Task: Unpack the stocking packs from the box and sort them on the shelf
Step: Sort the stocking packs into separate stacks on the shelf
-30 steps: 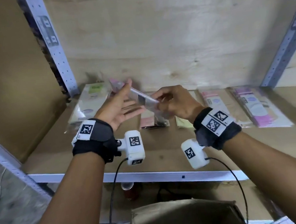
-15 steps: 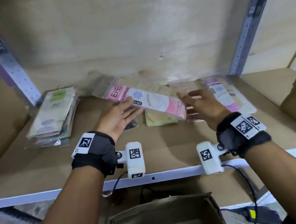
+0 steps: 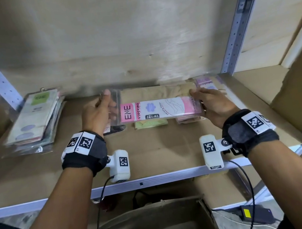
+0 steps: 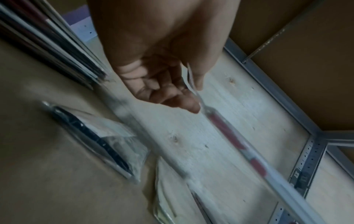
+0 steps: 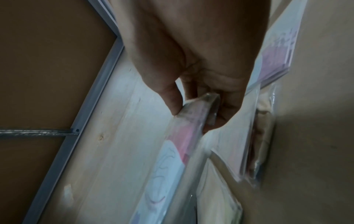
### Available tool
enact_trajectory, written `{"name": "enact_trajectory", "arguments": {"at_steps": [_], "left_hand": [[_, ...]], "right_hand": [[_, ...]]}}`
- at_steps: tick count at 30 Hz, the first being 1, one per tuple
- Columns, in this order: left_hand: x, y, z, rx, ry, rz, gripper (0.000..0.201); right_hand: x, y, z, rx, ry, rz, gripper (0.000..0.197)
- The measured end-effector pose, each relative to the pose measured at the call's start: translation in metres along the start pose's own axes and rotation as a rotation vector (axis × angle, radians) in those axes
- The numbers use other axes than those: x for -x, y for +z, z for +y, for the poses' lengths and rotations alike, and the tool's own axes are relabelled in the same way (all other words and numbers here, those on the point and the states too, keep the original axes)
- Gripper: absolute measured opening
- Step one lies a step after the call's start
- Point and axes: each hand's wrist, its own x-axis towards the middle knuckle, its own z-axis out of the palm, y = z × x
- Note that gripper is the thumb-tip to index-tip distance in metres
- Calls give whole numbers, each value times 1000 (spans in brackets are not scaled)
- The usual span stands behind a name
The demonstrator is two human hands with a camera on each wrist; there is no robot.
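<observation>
Plywood backs the brown shelf board (image 3: 152, 153) we face, framed by perforated grey metal uprights. At the board's left rear corner lies a slanted stack of clear-bagged stocking packs with a green label on top (image 3: 35, 120). Our left hand (image 3: 97, 116) comes next, thumb and fingers pinching the clear plastic end of the long pink-and-white stocking pack printed ENE STOCKING (image 3: 157, 109); the left wrist view shows that flap caught between thumb and fingertip (image 4: 193, 106). We hold the pack level and crosswise above the middle of the board, near the back edge. Beneath it lie a dark stocking pack (image 3: 115, 128), a pale green pack (image 3: 150, 124) and a beige pack (image 3: 158, 92). Our right hand (image 3: 213, 105) grips the pack's other end, thumb on top and fingers curled under it. Just behind that hand, towards the right rear, sits a pile of purple-and-pink packs (image 3: 205, 83). Below the board's front edge, an open brown cardboard box (image 3: 151, 216) stands between our forearms.
</observation>
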Motion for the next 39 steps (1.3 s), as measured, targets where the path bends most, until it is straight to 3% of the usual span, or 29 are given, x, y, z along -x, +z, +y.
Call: {"name": "enact_trajectory", "arguments": {"at_steps": [5, 10, 15, 27, 34, 39], "left_hand": [[2, -2, 1, 18, -16, -61, 39], [19, -10, 9, 620, -190, -263, 38], [24, -11, 7, 794, -312, -293, 38], [31, -11, 12, 785, -384, -104, 44], [29, -11, 9, 759, -331, -177, 39], [25, -9, 7, 750, -275, -119, 40]], "right_hand": [[-1, 4, 4, -150, 92, -68, 12], [2, 15, 10, -257, 190, -169, 17], [8, 33, 16, -288, 229, -217, 18], [16, 42, 18, -252, 216, -214, 35], [16, 42, 18, -258, 215, -230, 37], [13, 40, 19, -291, 226, -248, 33]]}}
